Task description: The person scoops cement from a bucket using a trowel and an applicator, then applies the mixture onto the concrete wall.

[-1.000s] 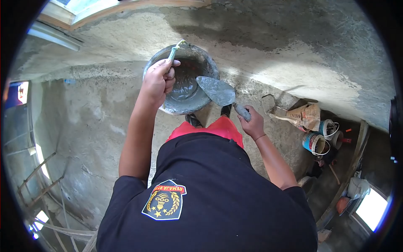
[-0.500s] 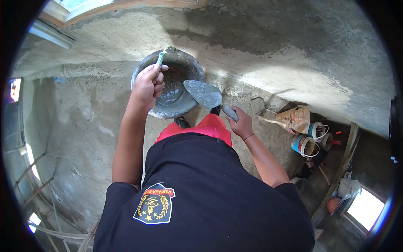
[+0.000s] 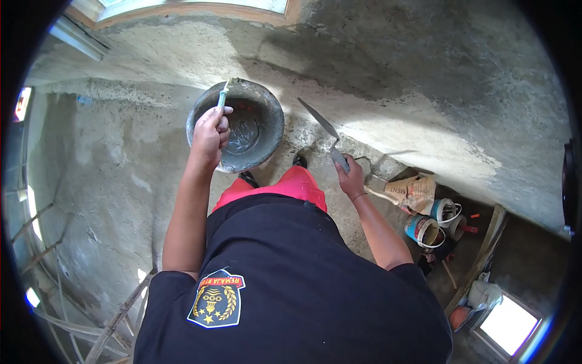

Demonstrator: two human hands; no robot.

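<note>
My left hand (image 3: 210, 134) is closed around a green cord or handle (image 3: 222, 98) with a pale knotted end, at the left side of a round dark basin (image 3: 274, 130). Wet grey material (image 3: 244, 133) lies in the basin. My right hand (image 3: 350, 177) grips the grey handle of a trowel (image 3: 321, 121). The trowel's blade is seen nearly edge-on, right of the basin and apart from it, pointing up and left. What the cord is fastened to is hidden by my left hand.
A torn cement bag (image 3: 412, 191) and paint buckets (image 3: 424, 230) stand at the right by the plastered wall (image 3: 436, 121). A wooden window frame (image 3: 194, 7) is at the top. Wooden poles (image 3: 115, 318) stand at the lower left.
The trowel has moved right, away from the basin's rim, and its blade has turned from flat to edge-on. My left hand still holds the green object. The view has shifted slightly.
</note>
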